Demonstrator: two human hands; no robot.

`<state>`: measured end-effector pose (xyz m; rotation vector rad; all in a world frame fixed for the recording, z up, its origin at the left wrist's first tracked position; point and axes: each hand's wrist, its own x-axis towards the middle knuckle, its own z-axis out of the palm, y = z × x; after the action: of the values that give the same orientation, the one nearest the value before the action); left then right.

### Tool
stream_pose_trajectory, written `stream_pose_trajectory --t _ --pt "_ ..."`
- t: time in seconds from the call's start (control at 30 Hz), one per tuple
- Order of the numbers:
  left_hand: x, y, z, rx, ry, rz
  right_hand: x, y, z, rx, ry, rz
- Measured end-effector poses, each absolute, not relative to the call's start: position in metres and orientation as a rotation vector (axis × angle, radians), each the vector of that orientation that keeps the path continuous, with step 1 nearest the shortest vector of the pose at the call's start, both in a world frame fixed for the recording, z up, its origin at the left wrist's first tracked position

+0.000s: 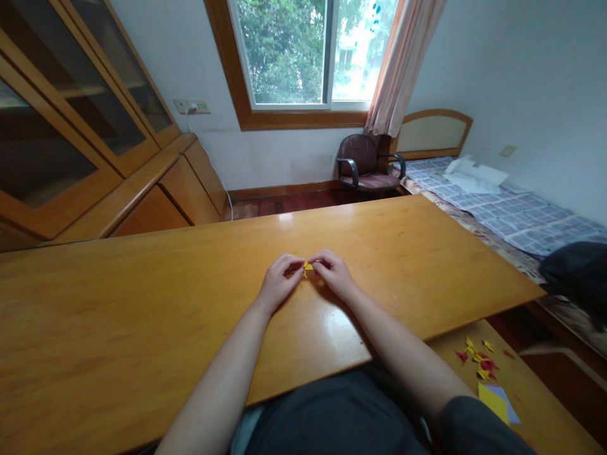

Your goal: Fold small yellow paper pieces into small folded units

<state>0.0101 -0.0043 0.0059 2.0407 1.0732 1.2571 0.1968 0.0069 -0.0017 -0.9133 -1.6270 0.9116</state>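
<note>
A tiny folded piece of yellow paper (307,268) sits between my two hands over the middle of a long wooden table (142,297). My left hand (278,280) pinches its left side with curled fingers. My right hand (333,272) pinches its right side the same way. Both wrists rest on the tabletop, and most of the paper is hidden by the fingertips.
A lower wooden surface (545,411) at the right carries several small red and yellow folded pieces (480,360) and flat paper sheets (496,400). A dark office chair (367,165) stands under the window. A bed (512,212) lies right, wooden cabinets (95,151) left.
</note>
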Motion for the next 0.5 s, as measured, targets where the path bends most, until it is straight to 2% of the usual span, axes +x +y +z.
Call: stream_pose_trajectory --t 0.5 --pt "0.0091 -0.0036 0.0062 2.154 1.073 1.258 0.201 0.0096 -0.0074 -0.933 -1.613 1.01"
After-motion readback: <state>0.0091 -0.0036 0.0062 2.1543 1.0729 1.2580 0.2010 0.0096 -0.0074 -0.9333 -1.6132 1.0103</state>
